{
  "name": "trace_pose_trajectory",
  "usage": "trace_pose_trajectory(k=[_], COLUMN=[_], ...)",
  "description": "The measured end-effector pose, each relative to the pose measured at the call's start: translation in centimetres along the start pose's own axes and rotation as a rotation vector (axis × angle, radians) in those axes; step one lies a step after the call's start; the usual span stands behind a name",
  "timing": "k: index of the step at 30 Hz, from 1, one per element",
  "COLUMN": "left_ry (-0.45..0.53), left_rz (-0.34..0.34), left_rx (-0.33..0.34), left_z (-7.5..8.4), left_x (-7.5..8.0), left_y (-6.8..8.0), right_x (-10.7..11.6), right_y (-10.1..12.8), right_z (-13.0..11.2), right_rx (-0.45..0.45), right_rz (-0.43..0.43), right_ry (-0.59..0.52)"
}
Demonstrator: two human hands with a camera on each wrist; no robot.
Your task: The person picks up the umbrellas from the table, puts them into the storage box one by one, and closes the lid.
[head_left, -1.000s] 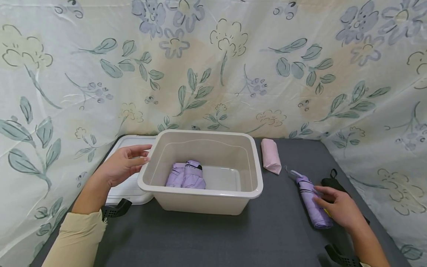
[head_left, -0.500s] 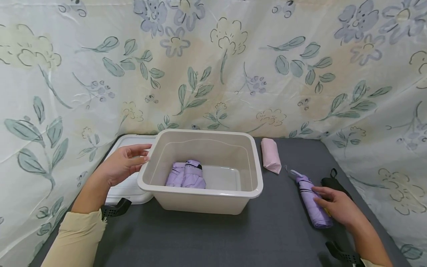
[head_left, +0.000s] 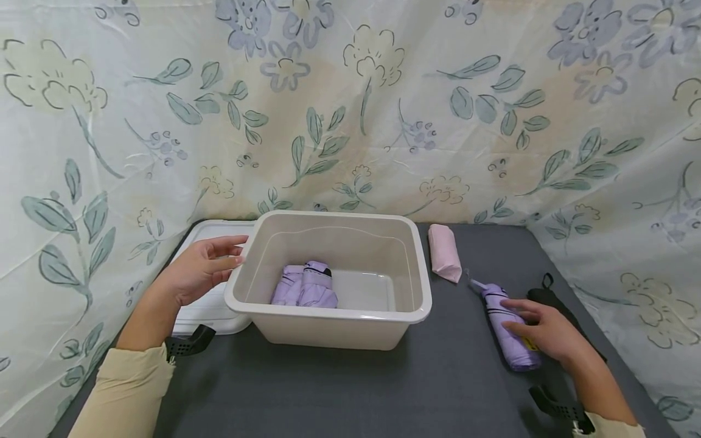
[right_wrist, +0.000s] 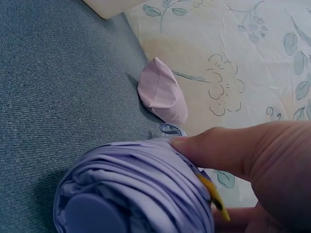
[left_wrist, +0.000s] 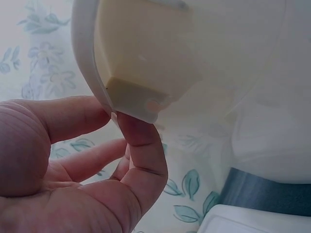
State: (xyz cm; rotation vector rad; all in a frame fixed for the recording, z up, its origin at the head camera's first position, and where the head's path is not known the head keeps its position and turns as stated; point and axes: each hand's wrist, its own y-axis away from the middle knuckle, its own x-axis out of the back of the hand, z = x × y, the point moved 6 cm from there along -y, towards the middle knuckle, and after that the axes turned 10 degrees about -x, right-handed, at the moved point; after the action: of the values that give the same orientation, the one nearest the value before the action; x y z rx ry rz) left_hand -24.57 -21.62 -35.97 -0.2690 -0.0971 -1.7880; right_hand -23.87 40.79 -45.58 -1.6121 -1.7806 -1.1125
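Right hand [head_left: 547, 334]: rests on the folded lilac umbrella [head_left: 506, 325] lying on the dark grey counter [head_left: 449, 389], R of the beige bin [head_left: 328, 316]. Fingers [head_left: 517, 306] curl over the umbrella's top; wrist view shows the thumb [right_wrist: 228, 150] pressed against the pleated fabric w/ the rest of the hand wrapping the far side, so the hand grips the umbrella. Umbrella is flat on the counter, strap end toward the back wall, handle end toward the person. A yellow tag [right_wrist: 211, 191] shows between fabric and palm.

Left hand [head_left: 199, 271]: at the bin's L rim. Wrist view shows thumb and a forefinger [left_wrist: 141, 145] pinching the rim's corner lip [left_wrist: 133, 99]; other fingers loosely curled below.

Inside the bin: a second lilac umbrella [head_left: 306, 286], folded, lying on the floor of the bin, L of centre.

Nearby: pink folded umbrella [head_left: 445, 252] on the counter just R of the bin's back corner, apart from the gripped umbrella. Black item [head_left: 547, 298] lies just beyond the right hand, partly hidden. White lid [head_left: 202, 310] lies flat L of the bin, under the left hand. Floral cloth [head_left: 350, 109] hangs behind and at both sides.
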Motion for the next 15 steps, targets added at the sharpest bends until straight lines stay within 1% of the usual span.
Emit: trace_pose_trajectory(k=[5, 9, 13, 15], left_ry=[0.006, 0.007, 0.016, 0.018], left_rz=[0.008, 0.018, 0.022, 0.023], left_rx=[0.001, 0.009, 0.012, 0.011], left_z=[0.3, 0.4, 0.4, 0.4], left_x=[-0.2, -0.4, -0.6, -0.6], left_y=[-0.4, -0.7, -1.0, -1.2], right_x=[0.3, 0.4, 0.5, 0.5], right_y=[-1.2, -2.1, -2.9, -3.2], right_z=[-0.6, -1.0, -1.1, -1.1], right_rx=[0.025, 0.028, 0.034, 0.043], right_rz=[-0.036, -0.067, -0.106, -0.132], right_ry=[0.009, 0.011, -0.009, -0.039])
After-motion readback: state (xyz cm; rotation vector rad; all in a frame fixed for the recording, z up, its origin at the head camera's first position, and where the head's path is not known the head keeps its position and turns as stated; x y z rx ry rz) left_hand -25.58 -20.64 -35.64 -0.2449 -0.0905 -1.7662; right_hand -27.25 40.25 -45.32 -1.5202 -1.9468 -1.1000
